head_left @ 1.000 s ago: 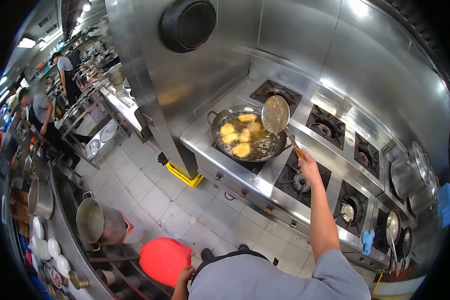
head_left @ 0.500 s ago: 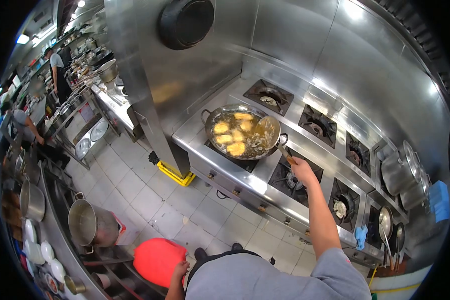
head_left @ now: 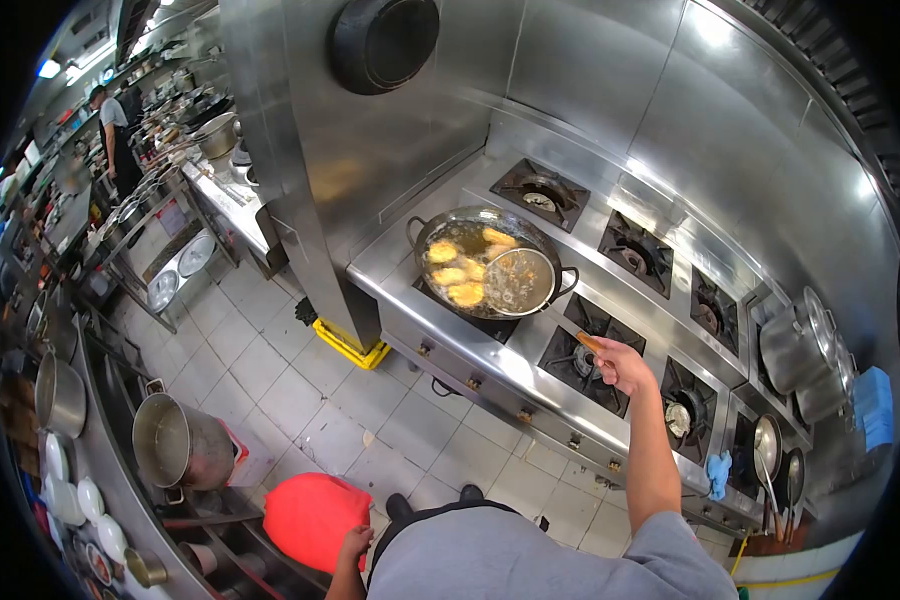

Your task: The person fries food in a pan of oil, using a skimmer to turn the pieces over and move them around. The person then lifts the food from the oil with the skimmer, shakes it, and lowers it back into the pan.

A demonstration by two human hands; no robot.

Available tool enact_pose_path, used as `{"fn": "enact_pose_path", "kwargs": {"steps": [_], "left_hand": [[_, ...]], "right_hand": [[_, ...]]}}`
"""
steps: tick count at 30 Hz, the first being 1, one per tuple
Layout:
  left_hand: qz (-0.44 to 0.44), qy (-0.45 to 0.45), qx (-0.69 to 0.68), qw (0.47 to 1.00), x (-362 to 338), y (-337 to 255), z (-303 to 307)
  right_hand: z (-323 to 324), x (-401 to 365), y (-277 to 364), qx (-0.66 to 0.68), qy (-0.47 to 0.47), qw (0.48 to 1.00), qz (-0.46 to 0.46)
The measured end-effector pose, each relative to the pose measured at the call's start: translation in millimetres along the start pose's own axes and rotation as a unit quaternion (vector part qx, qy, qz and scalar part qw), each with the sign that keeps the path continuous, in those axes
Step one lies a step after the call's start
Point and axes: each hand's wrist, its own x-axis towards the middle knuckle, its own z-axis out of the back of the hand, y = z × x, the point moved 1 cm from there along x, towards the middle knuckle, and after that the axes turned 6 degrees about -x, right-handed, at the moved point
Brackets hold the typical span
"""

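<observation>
My right hand [head_left: 622, 366] is closed around the wooden handle of a round skimmer [head_left: 518, 283]. The skimmer's wide head is down in the bubbling oil, at the right side of a two-handled wok [head_left: 416, 250]. Several golden fried pieces [head_left: 467, 294] float in the oil to the left of the skimmer. The wok rests on a front-row burner at the left end of the steel stove [head_left: 440, 330]. Low at my side, my left hand [head_left: 356, 543] hangs with its fingers curled in, beside a red rounded cover or seat [head_left: 315, 520]; nothing shows in it.
More burners [head_left: 632, 252] line the stove. Lidded steel pots [head_left: 792, 350] and pans [head_left: 767, 445] stand at its right end. A large pot [head_left: 165, 440] is on my left, near a shelf with white dishes [head_left: 90, 500]. Another person [head_left: 115, 140] stands far left.
The skimmer head has moved left and down in the wok, into the oil. My right hand has shifted slightly right and down. The fried pieces have drifted a little.
</observation>
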Motion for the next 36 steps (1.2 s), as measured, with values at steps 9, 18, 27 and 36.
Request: {"fn": "enact_pose_path", "kwargs": {"steps": [9,18,27,36], "left_hand": [[-0.023,-0.024,0.025,0.999,-6,-11,5],[0.009,0.013,0.050,0.999,-2,-21,4],[-0.023,-0.044,0.007,0.999,-4,-33,4],[-0.007,-0.060,-0.018,0.998,-15,-23,1]], "right_hand": [[7,-14,5,0.051,-0.058,0.996,0.041],[-11,16,30,-0.181,-0.271,0.937,0.129],[14,111,7,-0.343,-0.296,0.854,0.254],[-17,103,19,-0.320,-0.236,0.897,0.194]]}}
